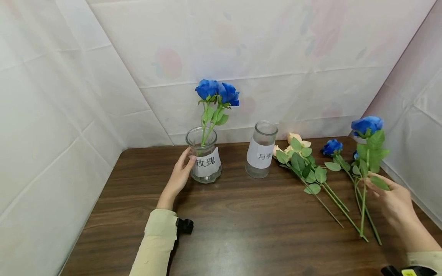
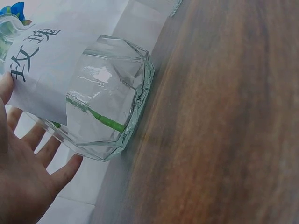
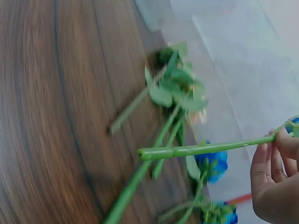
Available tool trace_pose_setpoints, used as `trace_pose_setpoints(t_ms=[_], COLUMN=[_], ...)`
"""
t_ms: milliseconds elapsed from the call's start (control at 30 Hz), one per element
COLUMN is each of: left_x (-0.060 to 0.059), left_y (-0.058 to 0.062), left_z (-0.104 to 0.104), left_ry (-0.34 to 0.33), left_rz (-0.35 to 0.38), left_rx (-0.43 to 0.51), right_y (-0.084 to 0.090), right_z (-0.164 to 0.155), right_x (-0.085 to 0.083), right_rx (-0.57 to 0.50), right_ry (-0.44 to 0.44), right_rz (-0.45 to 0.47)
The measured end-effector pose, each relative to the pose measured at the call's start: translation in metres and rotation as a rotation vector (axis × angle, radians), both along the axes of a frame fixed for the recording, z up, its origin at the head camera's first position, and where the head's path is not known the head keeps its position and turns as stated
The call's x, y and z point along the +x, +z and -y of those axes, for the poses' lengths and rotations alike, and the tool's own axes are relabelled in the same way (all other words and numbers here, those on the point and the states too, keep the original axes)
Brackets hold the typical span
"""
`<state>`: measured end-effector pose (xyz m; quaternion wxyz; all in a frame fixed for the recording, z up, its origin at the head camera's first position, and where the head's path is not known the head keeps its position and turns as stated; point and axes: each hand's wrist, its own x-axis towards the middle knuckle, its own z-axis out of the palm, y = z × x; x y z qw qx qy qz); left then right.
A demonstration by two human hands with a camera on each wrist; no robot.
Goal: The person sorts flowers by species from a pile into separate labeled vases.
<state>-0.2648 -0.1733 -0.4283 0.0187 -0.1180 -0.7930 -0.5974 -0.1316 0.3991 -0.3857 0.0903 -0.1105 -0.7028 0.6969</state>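
At the left side of a glass vase [image 1: 206, 177], my left hand [image 1: 177, 172] holds it with the thumb at the front and the fingers spread round behind. The vase stands upright, bears a white paper label [image 1: 208, 162] with Chinese characters, and contains two blue roses [image 1: 218, 92]. In the left wrist view a green stem [image 2: 107, 122] shows through its faceted base. On the right, my right hand [image 1: 393, 197] pinches the green stem of another blue rose [image 1: 367, 124], raised with its bloom upward. In the right wrist view its cut stem [image 3: 196, 150] points away from the fingers.
A second, straighter glass vase [image 1: 257, 171] with a white label stands right of the first, holding no flowers. Peach flowers [image 1: 293, 138] and more blue roses [image 1: 332, 147] lie on the brown wooden table [image 1: 241, 230]. Pale patterned cloth [image 1: 207, 38] hangs behind and at both sides.
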Motion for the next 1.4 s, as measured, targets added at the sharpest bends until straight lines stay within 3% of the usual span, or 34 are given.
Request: trace_pose_setpoints(t_ms=[100,333,567,1233,1400], left_x=[0.000,0.001,0.001,0.000,-0.001], left_y=[-0.002,-0.004,-0.002,0.000,-0.001], left_z=[0.000,0.001,0.002,0.000,0.001], left_ry=[-0.003,-0.017,-0.013,-0.011,-0.007], left_rz=[-0.005,0.002,-0.009,-0.021,-0.021], left_rx=[0.002,0.019,0.017,0.011,0.000], right_y=[0.001,0.010,0.021,0.053,0.062], right_z=[0.013,0.048,0.084,0.176,0.197], right_x=[0.002,0.000,-0.009,-0.044,-0.054], right_rx=[-0.198,-0.290,-0.523,-0.532,-0.576], right_ry=[0.031,0.030,0.095,0.074,0.082], right_rz=[-0.073,-0.228,-0.347,-0.373,-0.396])
